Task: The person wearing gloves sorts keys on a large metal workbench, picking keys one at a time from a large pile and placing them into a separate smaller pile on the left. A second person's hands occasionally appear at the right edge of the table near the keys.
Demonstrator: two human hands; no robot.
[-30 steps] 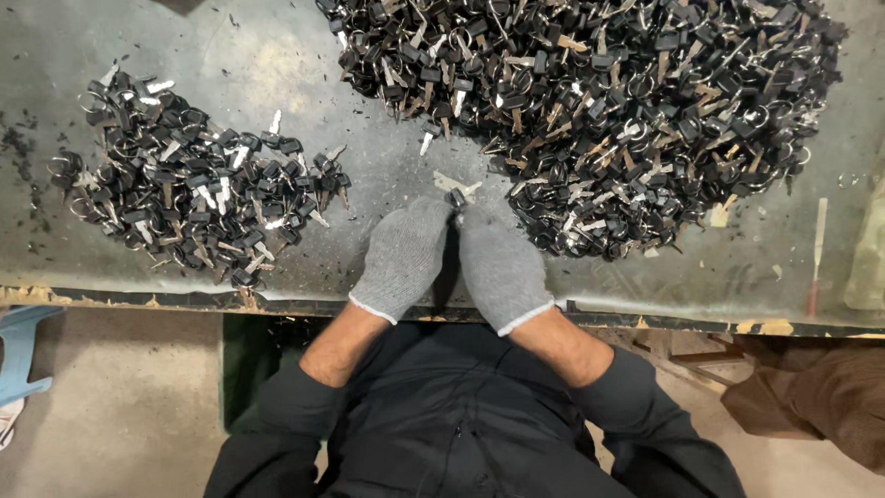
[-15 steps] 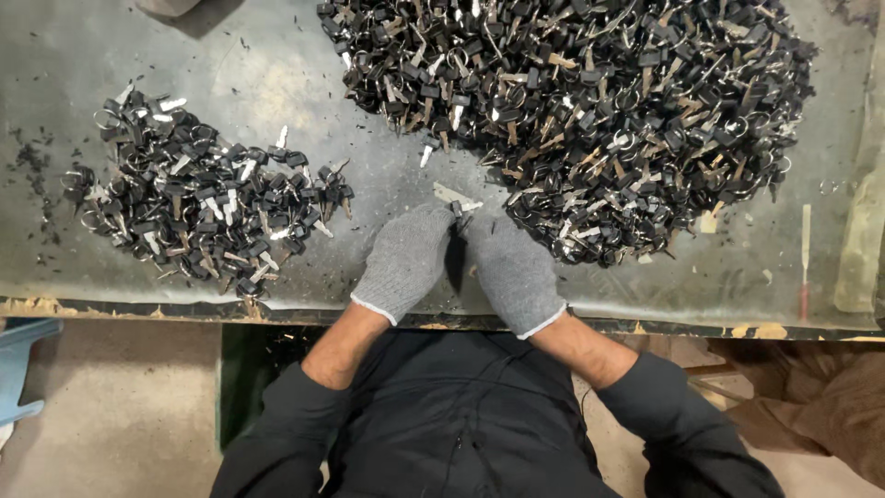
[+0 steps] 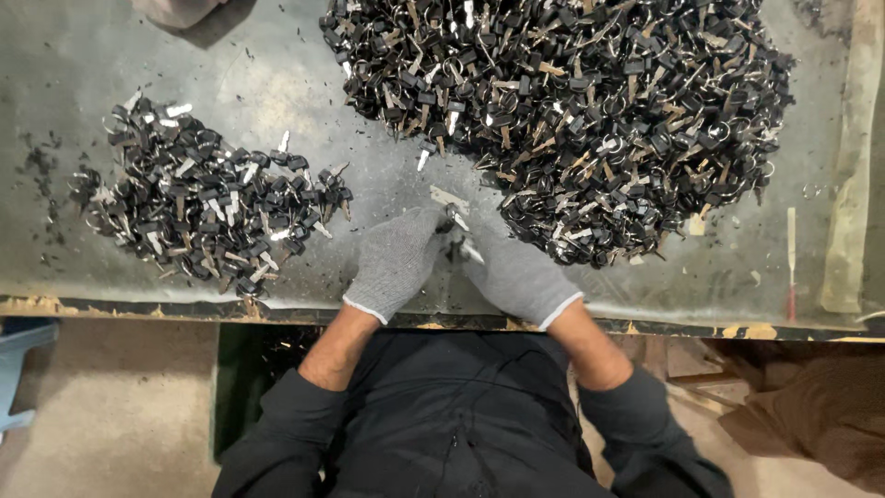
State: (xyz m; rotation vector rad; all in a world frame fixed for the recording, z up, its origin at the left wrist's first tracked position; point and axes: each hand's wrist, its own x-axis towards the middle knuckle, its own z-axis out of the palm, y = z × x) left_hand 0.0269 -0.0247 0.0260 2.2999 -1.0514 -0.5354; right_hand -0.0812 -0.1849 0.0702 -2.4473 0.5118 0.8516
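Both of my hands wear grey knit gloves and meet at the near edge of a worn grey table (image 3: 277,83). My left hand (image 3: 396,263) and my right hand (image 3: 516,272) pinch a small black-headed key (image 3: 454,221) between their fingertips. A large heap of black-headed keys with metal rings (image 3: 572,111) spreads just beyond my right hand. A smaller pile of the same keys (image 3: 203,207) lies to the left of my left hand. A single loose key (image 3: 449,197) lies on the table just past my fingertips.
A thin red-tipped stick (image 3: 790,263) lies near the right edge beside a pale strip (image 3: 853,166). Black flecks and crumbs dot the table top. Under the table edge a blue object (image 3: 14,369) shows at the left and brown cloth (image 3: 811,424) at the right.
My hands stay together at the table edge, working the small key between the fingertips. The view has shifted slightly; the piles have not moved.
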